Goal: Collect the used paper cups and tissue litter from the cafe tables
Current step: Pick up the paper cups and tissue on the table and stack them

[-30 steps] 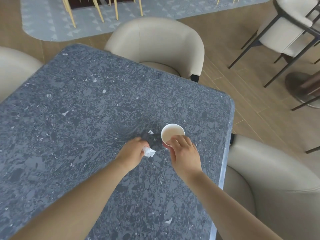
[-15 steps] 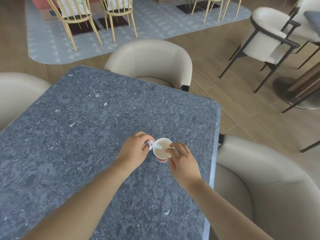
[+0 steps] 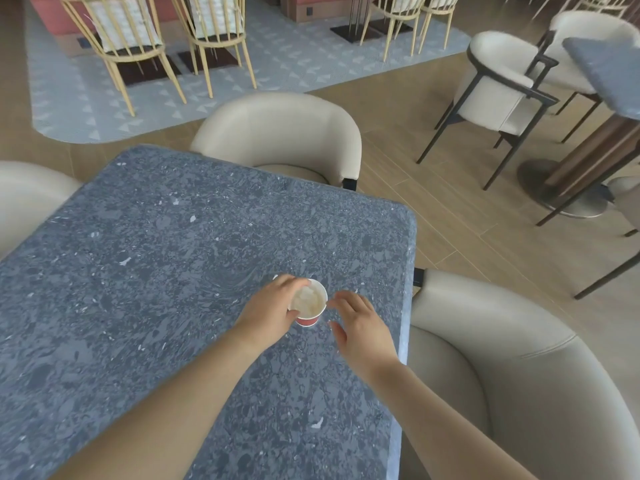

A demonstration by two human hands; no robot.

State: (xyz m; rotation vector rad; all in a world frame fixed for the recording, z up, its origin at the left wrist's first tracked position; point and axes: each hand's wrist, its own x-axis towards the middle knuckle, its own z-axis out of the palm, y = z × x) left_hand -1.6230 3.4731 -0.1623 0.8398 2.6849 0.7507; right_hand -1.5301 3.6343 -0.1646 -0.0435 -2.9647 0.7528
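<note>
The left hand grips the red paper cup holding crumpled tissue, consolidating litter, while the right hand hovers open beside it.

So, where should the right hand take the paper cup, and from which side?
By its red side wall under the rim, from the right. The paper cup stands upright, the left hand covers its left side, and tissue fills the mouth.

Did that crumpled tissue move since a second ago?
Yes. The tissue went from the table beside the paper cup into the cup, and the left hand now grips the cup.
</note>
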